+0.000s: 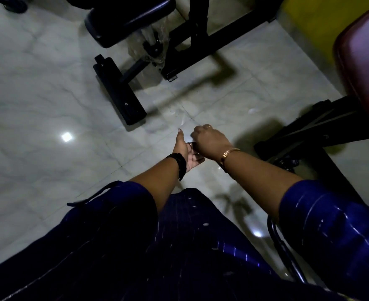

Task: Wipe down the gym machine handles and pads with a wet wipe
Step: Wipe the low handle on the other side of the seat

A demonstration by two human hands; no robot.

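Pale tiled floor [48, 88] fills most of the view, glossy, with lamp glare. Black machine frame [198, 38] stands at the top with a black pad [131, 18] on it. A second pad, the red pad [368, 61], juts in at the right edge over another black base [313, 131]. Neither pad has a hand on it and both are well apart from the hands. No handle can be picked out for certain. Judgement: the wiping proper looks not yet begun, or between surfaces, and every pad in sight is left to do. Wet wipe: cannot make one out anywhere, so if it is here it sits hidden between the hands. Both forearms reach forward and down over the floor, blue sleeves [331, 216] pushed up. Left hand [184, 153] is turned palm inward and up, thumb straight out, fingers slack, opened like a tray. Right hand [210, 141] is above it, knuckles up, fingers curled down towards the left palm; whether they pinch anything I cannot tell. A small dark item [192, 145] glints where the two hands meet, too small to name. Black band [179, 165] on the left wrist, gold bracelet [230, 152] on the right.
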